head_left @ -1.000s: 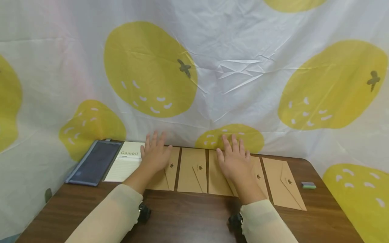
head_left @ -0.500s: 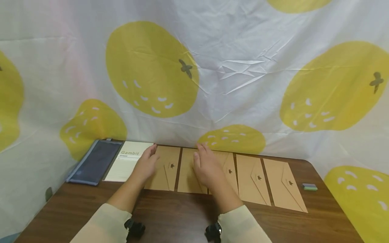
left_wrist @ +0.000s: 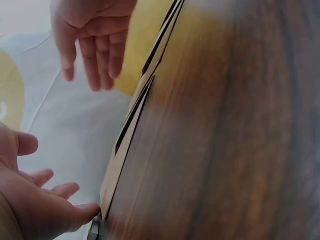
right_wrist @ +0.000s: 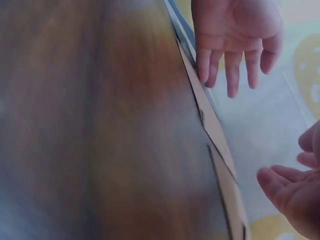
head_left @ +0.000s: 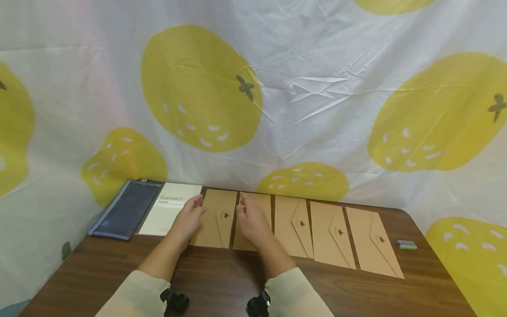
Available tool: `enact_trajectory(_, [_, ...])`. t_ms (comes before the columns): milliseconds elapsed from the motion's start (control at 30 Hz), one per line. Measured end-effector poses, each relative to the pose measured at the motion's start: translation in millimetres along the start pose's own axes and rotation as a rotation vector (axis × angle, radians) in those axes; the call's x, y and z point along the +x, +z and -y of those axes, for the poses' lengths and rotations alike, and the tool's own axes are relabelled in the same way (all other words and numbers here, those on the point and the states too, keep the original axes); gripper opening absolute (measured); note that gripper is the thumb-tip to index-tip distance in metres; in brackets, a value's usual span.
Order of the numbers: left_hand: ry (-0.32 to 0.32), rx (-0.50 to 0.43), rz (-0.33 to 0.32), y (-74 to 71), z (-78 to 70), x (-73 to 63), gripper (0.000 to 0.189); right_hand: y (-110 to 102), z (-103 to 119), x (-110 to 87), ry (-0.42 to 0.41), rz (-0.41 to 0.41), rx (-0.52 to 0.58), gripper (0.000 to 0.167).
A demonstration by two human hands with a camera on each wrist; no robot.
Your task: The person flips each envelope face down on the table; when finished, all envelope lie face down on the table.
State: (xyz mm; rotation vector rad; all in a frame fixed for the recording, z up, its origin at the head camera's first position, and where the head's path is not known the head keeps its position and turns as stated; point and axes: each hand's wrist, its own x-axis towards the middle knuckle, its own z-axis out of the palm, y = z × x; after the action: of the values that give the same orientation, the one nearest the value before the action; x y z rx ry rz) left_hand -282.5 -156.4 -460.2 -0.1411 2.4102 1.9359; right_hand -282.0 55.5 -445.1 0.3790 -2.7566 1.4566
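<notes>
Several brown kraft envelopes lie flat in a row along the back of the wooden table. My left hand [head_left: 188,222] is by the left edge of the leftmost envelope [head_left: 215,211], its fingers loosely bent and holding nothing. Over the second envelope [head_left: 263,207], hiding part of it, is my right hand [head_left: 253,222], also holding nothing. The palms face each other with a gap between them. In the left wrist view, the fingers of my left hand [left_wrist: 45,200] are spread loosely; the little finger appears close to an envelope's edge. The right wrist view shows my right hand [right_wrist: 300,195] relaxed.
Left of the envelopes lie a cream notepad [head_left: 162,218] printed "Gambit" and a dark blue zip pouch [head_left: 126,211]. A small grey-and-green block [head_left: 406,245] sits at the right on the table [head_left: 214,281]. A fruit-patterned curtain [head_left: 309,110] hangs right behind the table.
My right hand has moved left from the middle envelopes to the second one. The left hand has shifted slightly left and lower, turning palm inward. The envelopes stay in place.
</notes>
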Motion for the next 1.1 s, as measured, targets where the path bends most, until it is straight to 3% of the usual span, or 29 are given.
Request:
enact_trajectory(167, [-0.015,0.021,-0.011,-1.9,-0.5,-2.2,0.062,15,-4,-5.8,0.114,0.062,0.163,0.053])
enact_trajectory(467, [-0.034,0.087,0.016,-3.6,0.1,-4.4,0.064,16,-6,-8.5,0.185,0.089,0.317,0.056])
enact_trajectory(700, [-0.028,0.114,0.026,-3.3,2.7,-5.4,0.064,14,-10,-6.4,0.204,0.121,0.502,0.056])
enact_trajectory(900, [-0.042,0.092,0.068,-3.1,-2.9,-9.4,0.062,9,-15,-1.8,0.188,0.097,0.654,0.055])
enact_trajectory(1033, [-0.040,0.123,0.118,-3.0,-8.1,-14.1,0.060,6,-14,0.0,0.161,0.108,0.682,0.056])
enact_trajectory(1100, [-0.028,0.142,0.143,-1.9,-10.3,-16.1,0.061,5,-13,-0.4,0.135,0.119,0.642,0.055])
